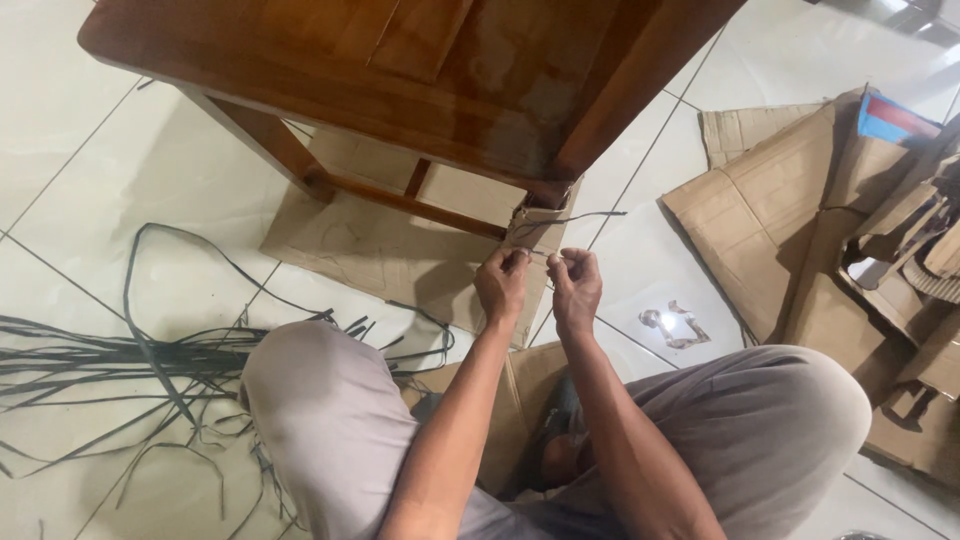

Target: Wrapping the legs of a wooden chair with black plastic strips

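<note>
Pale floor tiles [90, 180] lay beneath loose black straps [150, 370], left of the wooden table leg [545, 190]. Just below that leg, our left hand [502, 288] and right hand [574, 292] each pinched a strap end [540, 256], apparently tying cardboard wrap [535, 225]; tightening evenly seemed next. Cardboard scraps [800, 240] lay right.
</note>
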